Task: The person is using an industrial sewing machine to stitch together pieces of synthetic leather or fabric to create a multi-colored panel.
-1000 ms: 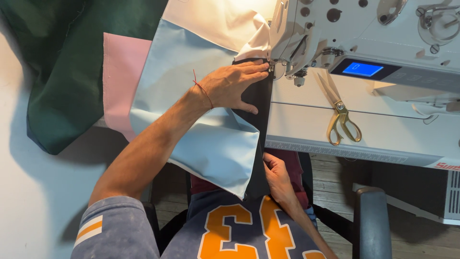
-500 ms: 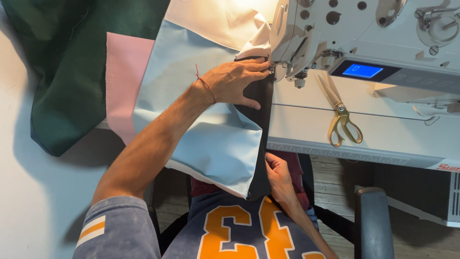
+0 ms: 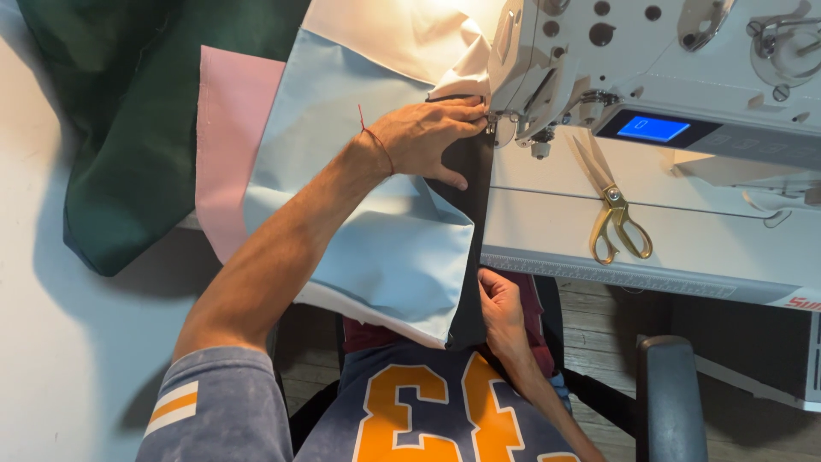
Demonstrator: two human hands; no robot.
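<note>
My left hand [image 3: 428, 137] lies flat on a light blue fabric [image 3: 368, 222] and a dark strip of fabric [image 3: 473, 248], fingertips right by the needle of a white sewing machine [image 3: 650, 60]. A red thread circles that wrist. My right hand [image 3: 500, 312] grips the lower end of the dark strip at the table's front edge, pulling it taut toward my lap. The strip runs along the blue fabric's right edge, from the needle down to that hand.
Gold-handled scissors [image 3: 614, 214] lie on the white machine table [image 3: 684, 248], right of the needle. Pink fabric [image 3: 231, 145], dark green fabric [image 3: 128, 128] and cream fabric [image 3: 393, 34] are spread to the left and behind. A chair armrest [image 3: 671, 393] stands at lower right.
The view has shifted slightly; my left hand stays pressed at the needle and my right hand keeps its hold on the strip's lower end.
</note>
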